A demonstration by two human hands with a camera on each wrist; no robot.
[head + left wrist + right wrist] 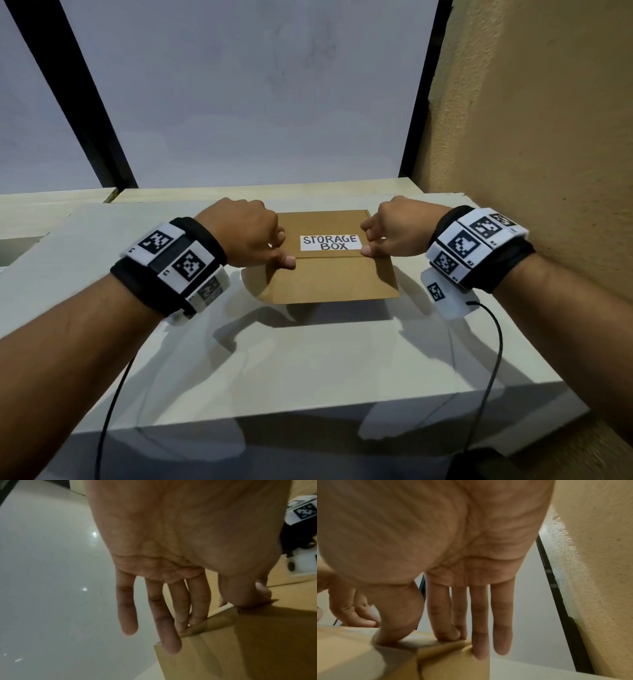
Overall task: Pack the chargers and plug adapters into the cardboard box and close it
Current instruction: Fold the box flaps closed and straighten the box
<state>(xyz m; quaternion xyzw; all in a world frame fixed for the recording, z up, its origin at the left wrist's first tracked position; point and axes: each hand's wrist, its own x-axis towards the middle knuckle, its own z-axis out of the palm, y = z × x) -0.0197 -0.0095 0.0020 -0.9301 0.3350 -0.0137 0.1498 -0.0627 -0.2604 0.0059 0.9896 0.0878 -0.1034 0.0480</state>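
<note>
Pale glossy white surface (pixel 308 359), with a textured tan wall (pixel 534 137) at 3 o'clock and a pale panel with black frame bars (pixel 89 102) from 10 to 12 o'clock.

We note the cardboard box (pixel 329 277) at the centre of the surface, toward its far edge, flaps down and top flat. A white label (pixel 331 242) on the lid reads "STORAGE BOX". No chargers or plug adapters are visible to us outside the box; its contents are hidden.

Left hand (pixel 246 236) rests on the box's 9 o'clock edge. In the left wrist view the fingers (pixel 169 632) are extended, two fingertips and the thumb pressing the lid near the corner, the others hanging past the edge. We record this grip as unclenched, pressing and not clasping.

Right hand (pixel 397 229) mirrors it at the 3 o'clock edge. In the right wrist view the fingers (pixel 440 615) run straight down, the thumb and two fingertips on the lid, the ring finger against the side wall, the little finger free. Grip likewise unclenched.

Both wrists carry black bands with white marker blocks (pixel 181 260); thin black cables (pixel 113 404) trail toward 6 o'clock.
</note>
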